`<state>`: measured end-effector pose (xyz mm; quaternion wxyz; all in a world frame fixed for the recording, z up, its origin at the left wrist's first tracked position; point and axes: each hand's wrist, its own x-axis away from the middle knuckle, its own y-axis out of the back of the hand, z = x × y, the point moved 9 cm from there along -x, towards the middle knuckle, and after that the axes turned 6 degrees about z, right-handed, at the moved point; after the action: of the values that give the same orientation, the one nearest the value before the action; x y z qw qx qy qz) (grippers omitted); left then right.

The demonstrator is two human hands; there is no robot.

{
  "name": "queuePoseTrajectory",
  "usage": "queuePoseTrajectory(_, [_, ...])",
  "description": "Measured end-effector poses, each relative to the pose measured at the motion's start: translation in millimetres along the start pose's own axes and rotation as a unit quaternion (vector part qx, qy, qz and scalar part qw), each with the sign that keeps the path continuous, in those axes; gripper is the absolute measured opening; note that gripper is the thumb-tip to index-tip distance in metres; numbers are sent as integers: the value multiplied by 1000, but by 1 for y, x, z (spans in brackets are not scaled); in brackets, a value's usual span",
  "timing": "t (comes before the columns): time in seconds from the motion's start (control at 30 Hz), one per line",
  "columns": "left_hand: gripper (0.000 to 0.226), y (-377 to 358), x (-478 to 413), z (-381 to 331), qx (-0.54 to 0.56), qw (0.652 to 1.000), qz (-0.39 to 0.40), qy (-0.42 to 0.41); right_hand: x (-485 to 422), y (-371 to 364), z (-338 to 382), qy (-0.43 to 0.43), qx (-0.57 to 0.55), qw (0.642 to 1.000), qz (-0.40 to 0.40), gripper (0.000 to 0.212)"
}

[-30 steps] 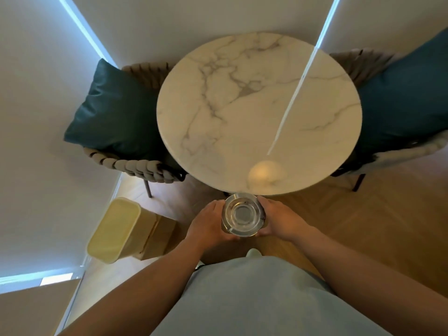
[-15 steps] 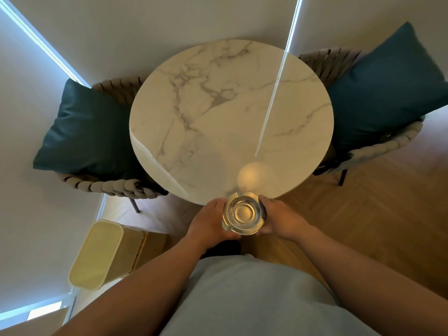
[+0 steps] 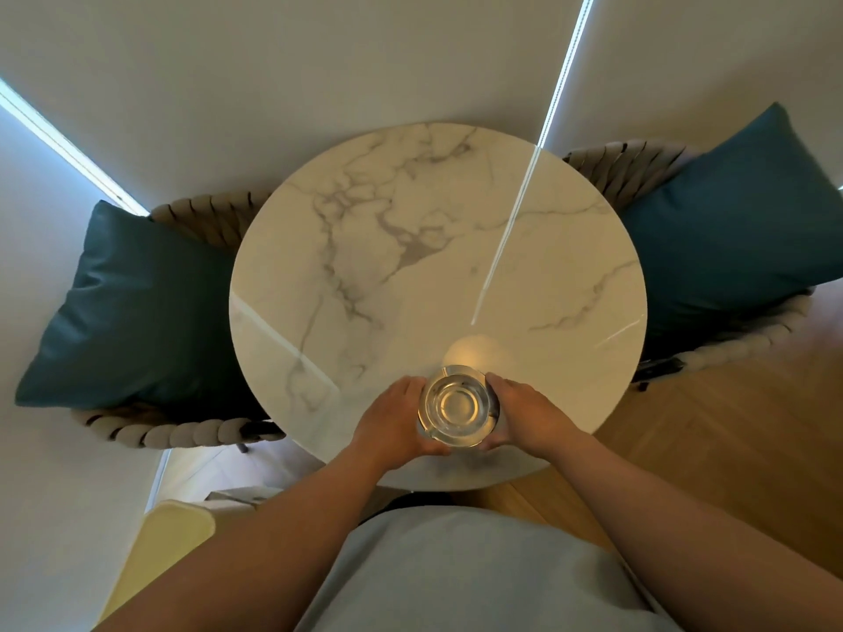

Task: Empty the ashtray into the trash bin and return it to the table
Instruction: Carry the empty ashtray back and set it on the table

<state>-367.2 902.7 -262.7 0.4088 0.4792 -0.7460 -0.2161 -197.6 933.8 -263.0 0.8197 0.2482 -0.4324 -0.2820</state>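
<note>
A round clear glass ashtray [image 3: 457, 407] sits upright between both my hands over the near part of the round white marble table [image 3: 410, 275]. My left hand [image 3: 396, 419] grips its left side and my right hand [image 3: 524, 415] grips its right side. Nothing shows inside the bowl. Whether its base touches the tabletop I cannot tell. The pale yellow trash bin [image 3: 169, 547] stands on the floor at the lower left, partly hidden by my left forearm.
Two woven rope chairs flank the table, each with a teal cushion, one on the left [image 3: 137, 312] and one on the right [image 3: 734, 234]. Walls close in behind and to the left. Wooden floor [image 3: 730, 440] lies at the right.
I have moved closer to the table. The ashtray, held in both hands, went from just off the near edge to over the tabletop. The bin slid toward the lower left of view.
</note>
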Motion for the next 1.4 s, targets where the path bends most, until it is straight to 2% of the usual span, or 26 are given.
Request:
queuePoseTrajectory(0.53, [92,78,-115,29,-5,1000,-12,5,-114,79,6,-14,-3,1000,-22,88])
queuePoseTrajectory(0.67, [91,91,-143,31,-7,1000,-24,15,-142,97,1,-13,11,1000,-26,96])
queuePoseTrajectory(0.97, [86,100,-190,35,-31,999,-43,4,-184,115,-12,-8,17,999,-32,95])
queuePoseTrajectory(1.03, [86,101,-195,34,-39,998,-46,-4,-188,116,-11,-3,35,999,-34,101])
queuePoseTrajectory(1.2, [93,99,-204,36,-68,997,-34,-3,-197,117,-8,2,89,995,-36,114])
queuePoseTrajectory(1.4, [102,96,-209,42,-81,996,-14,22,-201,116,-7,6,110,993,-38,117])
